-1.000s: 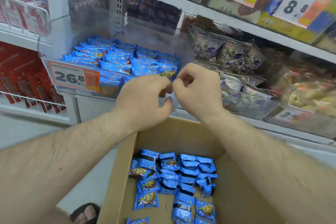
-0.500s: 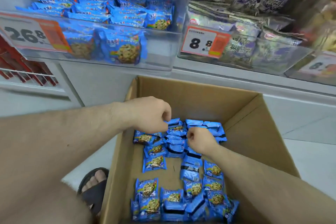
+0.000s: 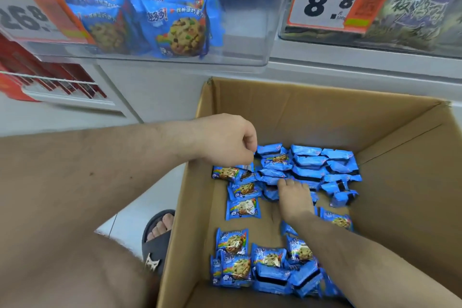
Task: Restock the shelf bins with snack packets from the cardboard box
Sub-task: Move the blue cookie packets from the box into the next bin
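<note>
An open cardboard box stands on the floor below the shelf, with several blue cookie snack packets scattered on its bottom. My right hand is deep inside the box, its fingers stretched forward and resting on the packets in the middle pile. My left hand hovers over the box's left rim with its fingers curled under; I see nothing in it. Above, a clear shelf bin holds more of the same blue packets.
A second clear bin with dark grey-green packets and an 8.8 price tag sits to the right. Red packets fill a wire shelf at lower left. A sandalled foot stands beside the box's left wall.
Both hands came down from the shelf bin to the box. The right hand has since reached deeper and spread its fingers onto the packets; the left stays curled above the rim.
</note>
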`<state>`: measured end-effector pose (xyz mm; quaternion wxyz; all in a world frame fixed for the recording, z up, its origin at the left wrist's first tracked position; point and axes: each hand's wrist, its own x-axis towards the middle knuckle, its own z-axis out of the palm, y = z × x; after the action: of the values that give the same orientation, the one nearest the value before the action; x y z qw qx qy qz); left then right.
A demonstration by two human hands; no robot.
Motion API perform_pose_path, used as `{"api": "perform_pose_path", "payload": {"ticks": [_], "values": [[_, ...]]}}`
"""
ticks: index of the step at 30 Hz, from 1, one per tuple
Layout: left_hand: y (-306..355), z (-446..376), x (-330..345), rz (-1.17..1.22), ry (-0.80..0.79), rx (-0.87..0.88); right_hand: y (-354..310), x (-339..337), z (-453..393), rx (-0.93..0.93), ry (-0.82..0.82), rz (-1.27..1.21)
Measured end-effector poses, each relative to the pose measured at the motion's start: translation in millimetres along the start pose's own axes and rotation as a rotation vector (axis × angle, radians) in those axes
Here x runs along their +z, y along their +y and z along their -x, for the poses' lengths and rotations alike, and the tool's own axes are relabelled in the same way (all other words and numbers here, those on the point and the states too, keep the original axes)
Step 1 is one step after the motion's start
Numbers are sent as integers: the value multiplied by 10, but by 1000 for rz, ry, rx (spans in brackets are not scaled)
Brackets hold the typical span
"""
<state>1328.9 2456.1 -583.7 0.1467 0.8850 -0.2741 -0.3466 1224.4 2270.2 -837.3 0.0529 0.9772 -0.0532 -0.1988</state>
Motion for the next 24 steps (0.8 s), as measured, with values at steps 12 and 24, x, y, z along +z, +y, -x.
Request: {"api": "perform_pose_path", "payload": {"ticks": [12,24], "values": [[214,146,96,666,-63,-246,33,-1346,546,-286,1038,-549],[121,70,266,743,-26,-88,634,-487,412,-33,119,-439]]}}
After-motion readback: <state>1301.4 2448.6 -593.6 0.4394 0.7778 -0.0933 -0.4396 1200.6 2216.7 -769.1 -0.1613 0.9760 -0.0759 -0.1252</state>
